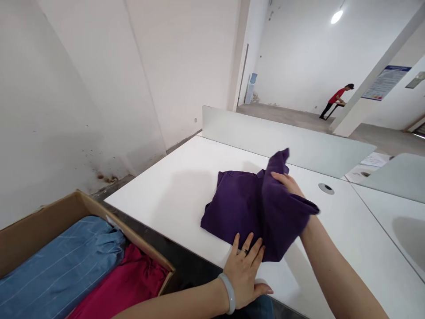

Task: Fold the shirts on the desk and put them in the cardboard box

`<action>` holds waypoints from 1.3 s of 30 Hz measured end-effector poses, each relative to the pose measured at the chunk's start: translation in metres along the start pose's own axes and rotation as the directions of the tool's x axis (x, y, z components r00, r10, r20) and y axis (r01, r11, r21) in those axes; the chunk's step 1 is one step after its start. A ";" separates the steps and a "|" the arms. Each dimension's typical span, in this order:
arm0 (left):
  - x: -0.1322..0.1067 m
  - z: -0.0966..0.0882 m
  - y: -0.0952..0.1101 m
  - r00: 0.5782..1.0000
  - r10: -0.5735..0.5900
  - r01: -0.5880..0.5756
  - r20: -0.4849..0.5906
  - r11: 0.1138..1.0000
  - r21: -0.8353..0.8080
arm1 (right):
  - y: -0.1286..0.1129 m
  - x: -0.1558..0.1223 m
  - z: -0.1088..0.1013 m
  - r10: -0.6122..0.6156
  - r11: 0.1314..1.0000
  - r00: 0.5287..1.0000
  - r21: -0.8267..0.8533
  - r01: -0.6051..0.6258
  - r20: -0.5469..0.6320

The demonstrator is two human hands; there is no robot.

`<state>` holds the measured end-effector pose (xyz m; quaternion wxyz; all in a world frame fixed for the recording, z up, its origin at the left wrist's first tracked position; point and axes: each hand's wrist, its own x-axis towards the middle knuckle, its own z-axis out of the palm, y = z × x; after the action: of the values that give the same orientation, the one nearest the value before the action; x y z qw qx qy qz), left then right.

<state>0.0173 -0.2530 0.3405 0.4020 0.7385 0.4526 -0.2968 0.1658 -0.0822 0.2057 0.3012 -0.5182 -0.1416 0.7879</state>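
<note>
— While the left hand [244,270] lies open, fingers spread against the purple shirt [235,212], what's the right doing?

— Head view: right hand [287,184] half closed, gripping a lifted flap of shirt; shirt on the white desk [159,199]; cardboard box [43,235] off left.

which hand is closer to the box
Left: the left hand at the purple garment's near edge is closer to the cardboard box; the right hand, holding a fold, is farther.
</note>
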 end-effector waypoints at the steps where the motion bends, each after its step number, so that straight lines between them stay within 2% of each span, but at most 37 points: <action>1: -0.001 0.000 0.000 1.000 -0.006 0.006 -0.003 1.000 -0.003 | 0.001 0.007 0.022 0.012 1.000 1.000 -0.001 -0.012 0.008; 4: -0.002 0.000 0.001 1.000 -0.005 0.004 -0.019 1.000 -0.006 | 0.019 0.017 0.085 0.077 0.997 0.995 -0.014 -0.077 0.057; 6: -0.002 0.001 0.001 1.000 -0.008 0.007 -0.018 1.000 -0.023 | 0.038 0.018 0.118 0.126 0.992 0.987 -0.024 -0.125 0.095; 8: -0.002 0.002 0.000 1.000 -0.030 0.029 -0.005 0.998 -0.049 | 0.055 0.016 0.139 0.181 0.984 0.975 -0.025 -0.179 0.133; 11: 0.000 0.003 0.000 0.998 -0.058 0.058 0.010 0.996 -0.073 | 0.068 0.011 0.149 0.232 0.972 0.956 -0.013 -0.234 0.180; 14: -0.003 0.004 0.002 0.998 -0.065 0.066 0.012 0.996 -0.063 | 0.064 0.005 0.144 0.270 0.960 0.934 0.008 -0.280 0.235; 16: -0.010 -0.001 0.005 0.998 -0.063 0.064 0.006 0.997 -0.047 | 0.059 0.001 0.136 0.254 0.963 0.921 0.008 -0.268 0.297; 18: -0.020 -0.015 0.006 1.000 0.001 0.001 0.031 0.999 -0.043 | 0.055 0.000 0.124 0.162 0.987 0.932 -0.037 -0.159 0.323; 21: -0.036 -0.051 0.002 0.980 0.175 -0.163 0.093 0.978 -0.127 | 0.056 0.010 0.098 -0.075 0.965 0.966 -0.227 0.132 0.246; 22: -0.039 -0.065 -0.003 0.984 0.171 -0.161 0.057 0.976 -0.146 | 0.057 0.016 0.088 -0.171 0.919 0.964 -0.319 0.231 0.206; 24: -0.042 -0.088 -0.019 0.992 0.025 -0.036 -0.121 0.995 -0.092 | 0.060 0.029 0.070 -0.360 0.766 0.919 -0.512 0.389 0.160; 26: -0.041 -0.097 -0.039 0.943 -0.144 0.155 -0.300 0.988 0.012 | 0.064 0.040 0.054 -0.494 0.565 0.849 -0.675 0.476 0.185; 28: -0.040 -0.093 -0.060 0.890 -0.240 0.298 -0.388 0.950 0.097 | 0.070 0.046 0.043 -0.550 0.365 0.799 -0.791 0.492 0.243; 29: -0.040 -0.086 -0.068 0.879 -0.265 0.339 -0.398 0.932 0.129 | 0.075 0.047 0.038 -0.558 0.275 0.785 -0.833 0.479 0.268; 31: -0.041 -0.068 -0.079 0.889 -0.273 0.359 -0.367 0.914 0.189 | 0.087 0.047 0.030 -0.526 0.151 0.800 -0.895 0.421 0.288; 33: -0.042 -0.049 -0.084 0.917 -0.261 0.338 -0.300 0.910 0.242 | 0.101 0.045 0.024 -0.425 0.116 0.867 -0.934 0.338 0.261; 35: -0.044 -0.034 -0.086 0.931 -0.260 0.329 -0.254 0.901 0.283 | 0.112 0.044 0.019 -0.297 0.125 0.931 -0.958 0.259 0.213; 37: -0.045 -0.026 -0.086 0.932 -0.264 0.334 -0.248 0.890 0.310 | 0.116 0.047 0.015 -0.216 0.118 0.957 -0.968 0.221 0.193; 39: -0.045 -0.024 -0.086 0.932 -0.255 0.332 -0.258 0.885 0.325 | 0.114 0.053 0.013 -0.199 0.101 0.960 -0.970 0.220 0.197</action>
<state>-0.0776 -0.2292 0.3608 0.1591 0.7494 0.5364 -0.3540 0.1021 -0.1368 0.1115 -0.0062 -0.5555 -0.6969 0.4536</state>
